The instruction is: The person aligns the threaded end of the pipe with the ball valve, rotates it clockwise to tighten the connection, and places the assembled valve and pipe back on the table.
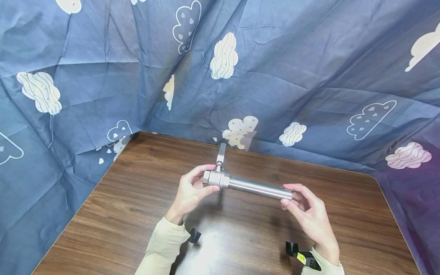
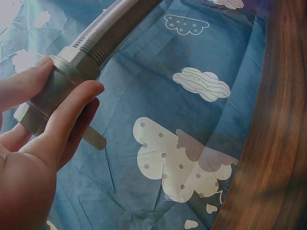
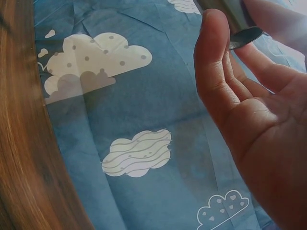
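A steel ball valve [image 1: 215, 178] is joined to a threaded metal pipe [image 1: 259, 188], and both are held up above the table. Its lever handle [image 1: 221, 153] points away toward the back. My left hand [image 1: 188, 193] grips the valve body between thumb and fingers at the left end. At the other end, my right hand [image 1: 311, 210] pinches the pipe near its open end. In the left wrist view, threads show where the pipe [image 2: 112, 31] enters the valve [image 2: 60, 81]. The right wrist view shows the hollow pipe end [image 3: 240, 28] between thumb and fingers.
A brown wood-grain table [image 1: 130, 194] lies below the hands. Blue cloth [image 1: 292, 65] printed with clouds hangs behind it and along the sides. Black wrist straps [image 1: 194, 235] stick out by the sleeves [image 1: 165, 244].
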Demonstrator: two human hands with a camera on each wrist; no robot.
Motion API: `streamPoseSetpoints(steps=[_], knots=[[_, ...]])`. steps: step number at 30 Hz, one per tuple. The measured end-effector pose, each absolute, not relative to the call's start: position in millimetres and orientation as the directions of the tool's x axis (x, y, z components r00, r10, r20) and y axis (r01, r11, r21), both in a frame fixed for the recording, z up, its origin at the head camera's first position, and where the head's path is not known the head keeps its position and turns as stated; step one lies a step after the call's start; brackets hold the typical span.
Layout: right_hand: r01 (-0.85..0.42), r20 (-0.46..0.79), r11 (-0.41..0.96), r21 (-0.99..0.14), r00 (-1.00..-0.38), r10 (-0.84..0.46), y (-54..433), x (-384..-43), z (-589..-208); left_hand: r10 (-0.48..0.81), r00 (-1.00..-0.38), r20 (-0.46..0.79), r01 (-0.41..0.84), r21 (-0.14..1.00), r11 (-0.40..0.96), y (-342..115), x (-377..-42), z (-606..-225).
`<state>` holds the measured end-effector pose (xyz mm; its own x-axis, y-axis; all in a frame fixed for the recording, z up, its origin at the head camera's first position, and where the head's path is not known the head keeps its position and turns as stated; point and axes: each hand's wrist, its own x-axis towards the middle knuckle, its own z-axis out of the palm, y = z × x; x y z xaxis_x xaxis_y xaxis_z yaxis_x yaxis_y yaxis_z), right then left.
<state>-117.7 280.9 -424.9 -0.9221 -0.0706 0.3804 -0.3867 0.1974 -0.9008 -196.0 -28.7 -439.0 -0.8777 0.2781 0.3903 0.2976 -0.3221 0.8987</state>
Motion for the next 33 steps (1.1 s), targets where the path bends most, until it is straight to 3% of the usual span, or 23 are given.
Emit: streamPoseSetpoints(steps=[14, 26, 33], knots=[[-0.399, 0.411, 0.362, -0.843, -0.910, -0.044, 281.5, -117.0, -425.3, 0.282, -0.876, 0.391, 0.297, 0.899, -0.322, -27.6, -195.6, -439.1], [-0.383, 0.400, 0.359, -0.851, -0.916, -0.029, 281.3, -117.8, -424.4, 0.285, -0.876, 0.390, 0.287, 0.894, -0.343, -27.6, -195.1, -438.9], [-0.398, 0.403, 0.223, -0.890, -0.915, -0.023, 279.8, -118.8, -424.1, 0.281, -0.877, 0.390, 0.291, 0.896, -0.337, -27.5, -195.4, -438.6]])
